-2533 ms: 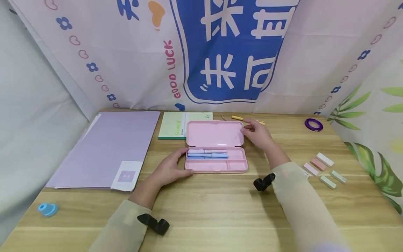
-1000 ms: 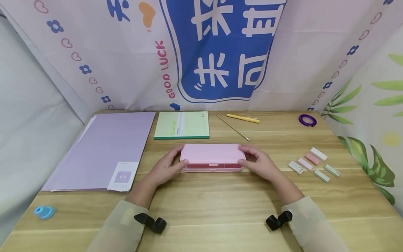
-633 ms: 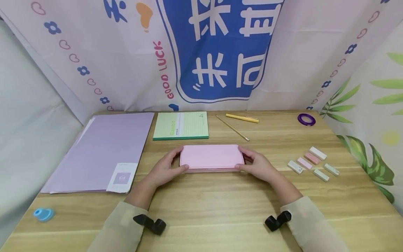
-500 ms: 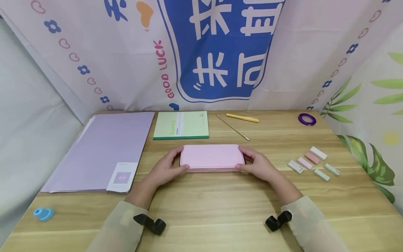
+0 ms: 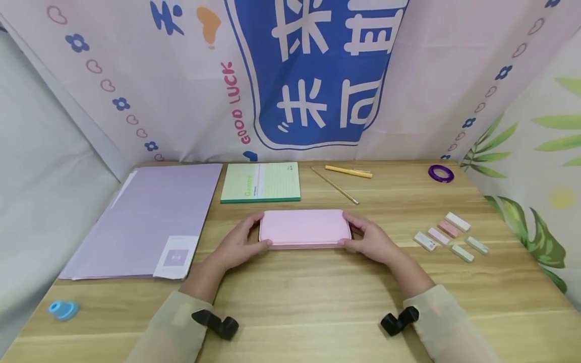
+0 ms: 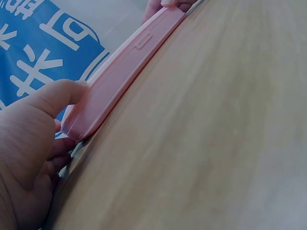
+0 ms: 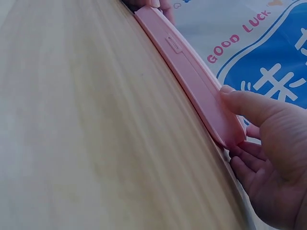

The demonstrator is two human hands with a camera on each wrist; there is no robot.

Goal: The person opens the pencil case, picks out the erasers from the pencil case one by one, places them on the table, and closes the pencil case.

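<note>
Case (image 5: 304,228): pink, lid closed, being kept flat on the surface (image 5: 317,292) near the middle, long side toward the person.

Left hand (image 5: 236,245): being held against the case's left end, thumb laid along the near edge, fingers curled round the far corner. In the left wrist view the thumb (image 6: 53,98) is being pressed on the case (image 6: 122,64) at its end, with the other fingers tucked beneath and behind.

Right hand (image 5: 369,241): being held against the case's right end in mirror fashion, thumb at the near edge, fingers wrapped round the far corner. In the right wrist view the thumb (image 7: 249,105) is being rested on the case (image 7: 192,72) near its corner, fingers curled below.

Notebook (image 5: 260,182): green, being kept just behind the case, apart from it.

Folder (image 5: 150,217): lilac, being kept at the left, label at its near corner.

Pencil (image 5: 335,185) and pen (image 5: 348,172): thin wooden one lying aslant, yellow one behind it, both behind the case to the right.

Tape (image 5: 441,173): purple roll, being kept at the far right.

Erasers (image 5: 449,236): pastel blocks, being kept in a loose group right of the case, well apart from it.

Blue item (image 5: 62,310): small, at the near left edge; kind cannot be told.
</note>
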